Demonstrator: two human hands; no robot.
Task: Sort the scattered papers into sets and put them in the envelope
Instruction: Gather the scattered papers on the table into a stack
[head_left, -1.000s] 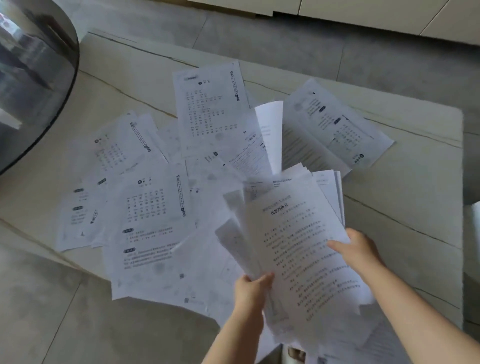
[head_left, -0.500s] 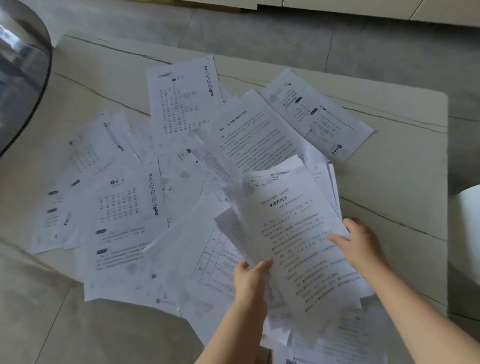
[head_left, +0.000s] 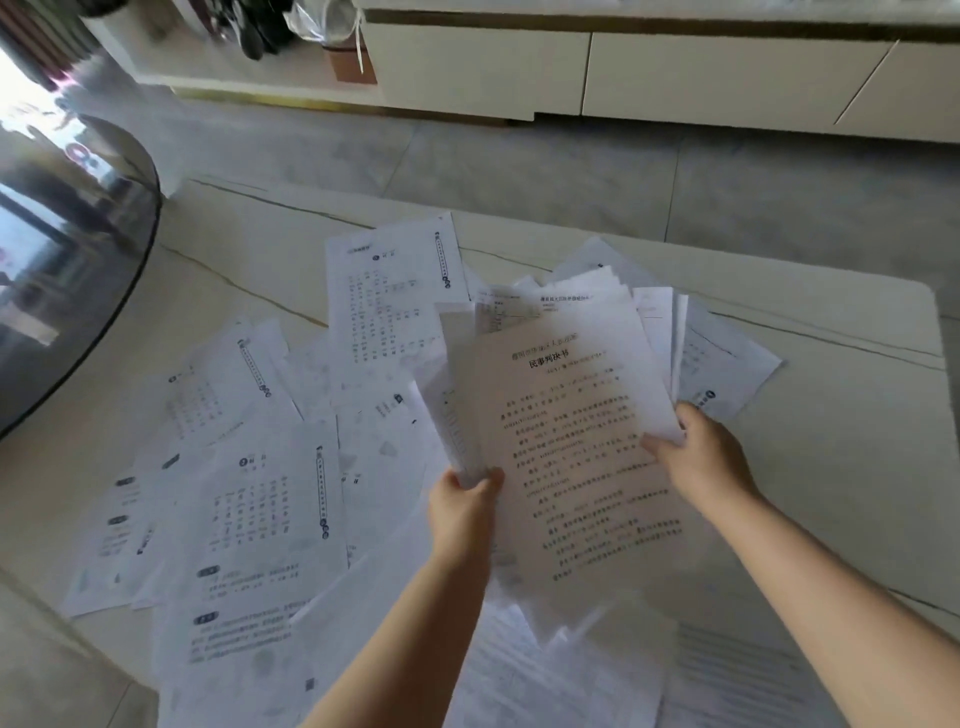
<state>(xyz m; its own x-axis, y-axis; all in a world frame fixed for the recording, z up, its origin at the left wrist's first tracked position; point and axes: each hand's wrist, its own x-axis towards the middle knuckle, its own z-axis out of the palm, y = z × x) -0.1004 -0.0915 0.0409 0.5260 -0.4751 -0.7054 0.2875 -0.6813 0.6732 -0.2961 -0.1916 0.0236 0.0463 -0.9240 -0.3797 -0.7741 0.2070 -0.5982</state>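
Hands, left (head_left: 464, 503) and right (head_left: 704, 457), grip raised sheaf (head_left: 566, 441) edges.

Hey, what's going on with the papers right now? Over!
Left hand and right hand both gripping one fanned stack. Loose sheets scattered on table. No envelope visible.

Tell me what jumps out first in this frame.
A fanned stack of papers sits mid-frame, raised above the table, with the left hand gripping its lower left edge and the right hand its right edge. Loose printed sheets lie overlapping across the table to the left. A dark glass tabletop curves in at the far left.
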